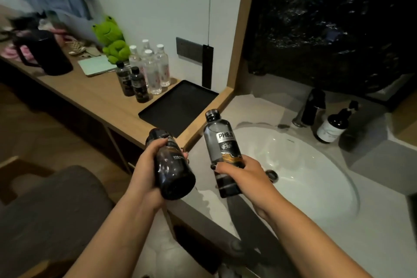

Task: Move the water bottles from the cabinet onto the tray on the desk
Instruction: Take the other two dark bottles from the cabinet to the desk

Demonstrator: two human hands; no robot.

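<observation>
Bottles are in transit: each hand carries one dark, black-capped plastic water bottle toward the desk. The left hand [150, 165] is wrapped tight around the body of a dark bottle [171, 165] tipped forward so its cap points away, over the near corner of the wooden desk [94, 97]. The right hand [239, 171] is closed around the lower half of a grey-labelled bottle marked PH8.0 [222, 153], held nearly upright above the left rim of the white oval washbasin [316, 165].

The flat black rectangular tray [180, 106] lies at the right end of the desk, beside the wooden partition, and nothing stands on it. Just to its left, two more dark bottles [133, 83] and four clear white-capped bottles [153, 67] stand on the bare desk, near a green plush frog [112, 40].

Judging by this, the step in hand is the carry. The next move calls for bringing both bottles forward and left over the tray, righting the tilted one, and setting each on its base well inside the rim before letting go. The cabinet itself is out of view.
</observation>
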